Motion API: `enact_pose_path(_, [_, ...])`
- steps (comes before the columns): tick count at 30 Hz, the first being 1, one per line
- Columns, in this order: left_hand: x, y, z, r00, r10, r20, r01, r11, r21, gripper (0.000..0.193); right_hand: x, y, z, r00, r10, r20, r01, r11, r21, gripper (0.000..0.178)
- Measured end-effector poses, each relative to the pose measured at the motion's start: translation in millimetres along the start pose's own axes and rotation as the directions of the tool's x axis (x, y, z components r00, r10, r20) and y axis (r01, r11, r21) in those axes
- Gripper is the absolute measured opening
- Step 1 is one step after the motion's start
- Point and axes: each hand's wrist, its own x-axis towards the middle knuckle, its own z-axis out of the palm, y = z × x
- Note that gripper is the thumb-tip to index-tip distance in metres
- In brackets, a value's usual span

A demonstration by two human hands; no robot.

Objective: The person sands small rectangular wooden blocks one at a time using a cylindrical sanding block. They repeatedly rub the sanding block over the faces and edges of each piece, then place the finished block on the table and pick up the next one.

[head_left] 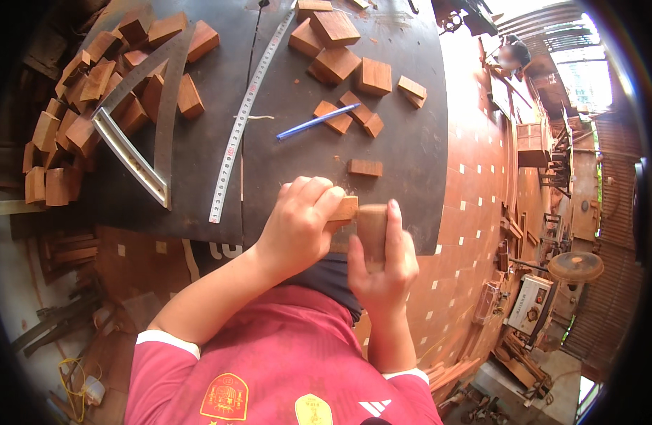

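My left hand (306, 216) is closed around a small wooden block (346, 207), whose end sticks out past the fingers. Upright between the thumb and fingers of my right hand (388, 265) is a larger, duller brown rectangular block (372, 230); I cannot tell if it is plain wood or wrapped in something. The two blocks meet or nearly meet at the table's near edge. Just beyond them lies a small dark wooden block (365, 168). Further off, a blue pen (317, 122) rests across some small wooden pieces (333, 119).
A measuring tape strip (249, 106) runs along the dark tabletop (198, 134). To its left, a metal triangle frame (167, 127) lies over a heap of wooden blocks (96, 81). More blocks (334, 65) sit at the back. Beyond the right edge is a tiled floor (467, 212), with a person (513, 53) far off.
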Motion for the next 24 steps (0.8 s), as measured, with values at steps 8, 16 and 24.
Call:
enact_pose_path(8, [-2,0,1,1.000,-0.012,-0.010,0.012,0.998,0.063,0.042,-1,1,2,0.999,0.032,-0.007,-0.031,0.993,0.117,0.078])
enact_pose_path(16, [4,13,-32,0.973,-0.119,0.198,0.140,0.986,-0.095,0.083,-23,30,1,0.969,0.245,-0.017,-0.218,0.890,0.401,0.084])
enact_pose_path(24, [34,-26,-38,0.895,0.190,0.403,-0.136,0.978,-0.160,0.084,-3,29,10,0.996,0.087,0.024,-0.089,0.908,0.409,0.081])
